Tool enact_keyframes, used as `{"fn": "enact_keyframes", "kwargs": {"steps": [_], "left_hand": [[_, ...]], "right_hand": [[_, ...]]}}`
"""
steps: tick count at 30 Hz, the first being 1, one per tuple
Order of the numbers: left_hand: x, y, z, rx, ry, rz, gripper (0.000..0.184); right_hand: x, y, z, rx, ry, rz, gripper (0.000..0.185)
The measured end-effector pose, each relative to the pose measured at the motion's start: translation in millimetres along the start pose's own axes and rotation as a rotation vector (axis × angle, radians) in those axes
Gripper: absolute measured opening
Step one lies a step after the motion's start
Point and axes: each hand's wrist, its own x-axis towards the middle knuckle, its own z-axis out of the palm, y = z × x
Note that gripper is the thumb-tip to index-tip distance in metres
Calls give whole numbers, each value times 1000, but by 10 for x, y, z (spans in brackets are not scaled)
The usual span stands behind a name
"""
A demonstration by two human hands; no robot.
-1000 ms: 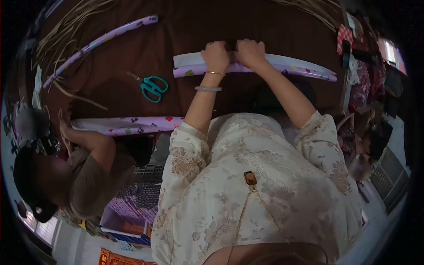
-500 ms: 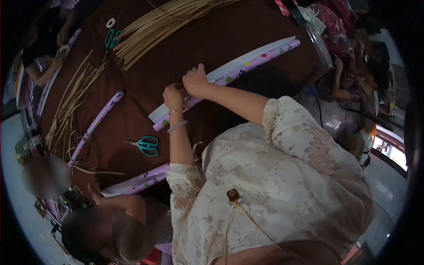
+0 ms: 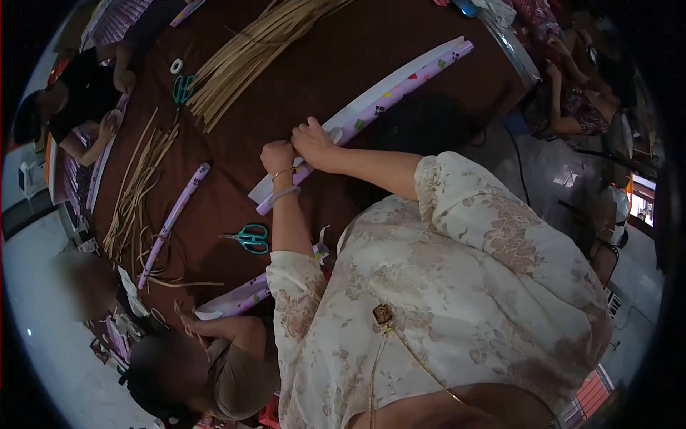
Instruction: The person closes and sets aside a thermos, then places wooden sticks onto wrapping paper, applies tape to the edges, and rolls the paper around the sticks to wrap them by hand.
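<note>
A long strip of pink patterned paper, rolled along one side with its white underside showing, lies diagonally on the brown cloth. My left hand, with two bracelets at the wrist, is closed over its near end; what the fingers pinch is hidden. Right beside it, my right hand is closed on a pale ring that looks like a roll of tape, against the paper. Teal-handled scissors lie left of my left forearm.
Brown strips lie in a bundle at the back, with looser strips at left. A thin paper roll, more teal scissors and a white tape roll rest on the cloth. Other people sit around the table.
My right hand has shifted slightly down and left, and its raised thumb has lowered. My left hand stays close to it. The view has turned a little.
</note>
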Motion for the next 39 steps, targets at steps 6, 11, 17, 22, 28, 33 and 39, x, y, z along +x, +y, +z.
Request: {"fn": "enact_keyframes", "kwargs": {"steps": [6,11,17,22,28,33,39], "left_hand": [[116,0,55,106,-75,-170,16],[121,44,-15,31,-122,-293,20],[192,48,35,29,-125,-387,22],[195,38,29,44,-157,-455,30],[102,244,-171,-19,-138,-572,33],[33,119,-109,-66,-148,-526,24],[-173,139,-93,-128,-52,-371,18]], "right_hand": [[-46,42,19,118,43,-8,11],[-55,64,31,207,65,-20,12],[5,114,81,232,-4,-32,15],[23,133,26,230,-45,-35,18],[87,142,10,209,-128,7,15],[128,201,29,179,-193,99,13],[83,289,-5,212,-206,34,24]]}}
